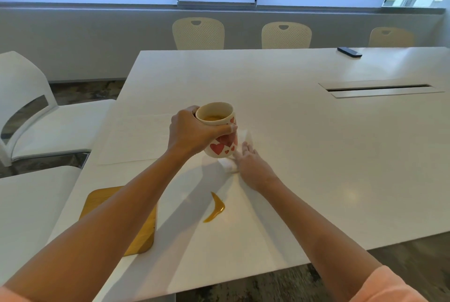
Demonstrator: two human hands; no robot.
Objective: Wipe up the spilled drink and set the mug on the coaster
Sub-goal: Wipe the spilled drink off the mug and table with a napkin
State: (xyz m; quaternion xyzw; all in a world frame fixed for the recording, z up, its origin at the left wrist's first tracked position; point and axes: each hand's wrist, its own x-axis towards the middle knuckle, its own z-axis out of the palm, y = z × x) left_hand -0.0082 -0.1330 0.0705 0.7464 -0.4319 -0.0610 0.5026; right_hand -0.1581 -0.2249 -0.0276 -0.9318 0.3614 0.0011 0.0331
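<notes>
My left hand point(188, 131) grips a white mug point(220, 128) with red hearts, holding it by its side, tilted slightly; orange liquid shows inside. My right hand point(250, 160) lies flat with fingers spread on a white napkin point(246, 139) just right of the mug on the white table point(304, 155). An orange curved spill point(215, 208) lies on the table nearer to me, between my forearms. A yellow-brown square coaster point(143, 236) sits at the near left, partly hidden under my left forearm.
A large white sheet point(136, 138) lies flat left of the mug. A dark phone point(349, 52) rests at the far right. A cable slot point(379, 88) is set in the table. Chairs stand along the left side point(29, 111) and the far side point(198, 33).
</notes>
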